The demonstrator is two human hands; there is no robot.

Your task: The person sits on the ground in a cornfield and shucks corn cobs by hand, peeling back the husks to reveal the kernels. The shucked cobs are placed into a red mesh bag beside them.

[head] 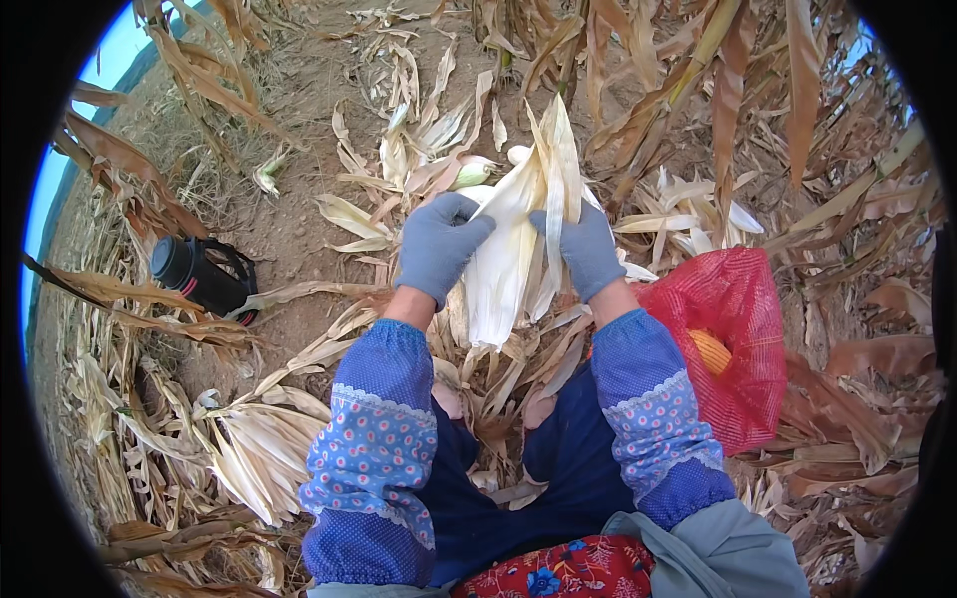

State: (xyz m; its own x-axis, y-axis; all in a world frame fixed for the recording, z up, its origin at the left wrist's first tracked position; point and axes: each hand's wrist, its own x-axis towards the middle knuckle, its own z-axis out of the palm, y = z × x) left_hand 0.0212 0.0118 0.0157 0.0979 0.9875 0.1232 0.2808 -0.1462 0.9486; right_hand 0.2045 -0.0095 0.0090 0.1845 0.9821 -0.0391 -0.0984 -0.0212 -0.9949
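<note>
Both hands wear grey knit gloves and meet at a pale, dry corn husk (501, 269) in front of my knees. My left hand (445, 243) pinches the husk's left edge between thumb and fingers. On the other side, my right hand (583, 247) grips a raised flap of the same husk. The leaves are spread, with tips pointing up and a broad white leaf hanging down. Whether a cob sits inside is hidden. Just beyond my hands lies a greenish-white husked ear (472, 173) among loose husks.
A red mesh sack (748, 299) with a yellow corn cob (709, 351) stands by my right forearm. A black flask (202, 273) lies on the soil at left. Dry corn stalks (695, 60) rise ahead and right. Loose husks (262, 456) lie at lower left.
</note>
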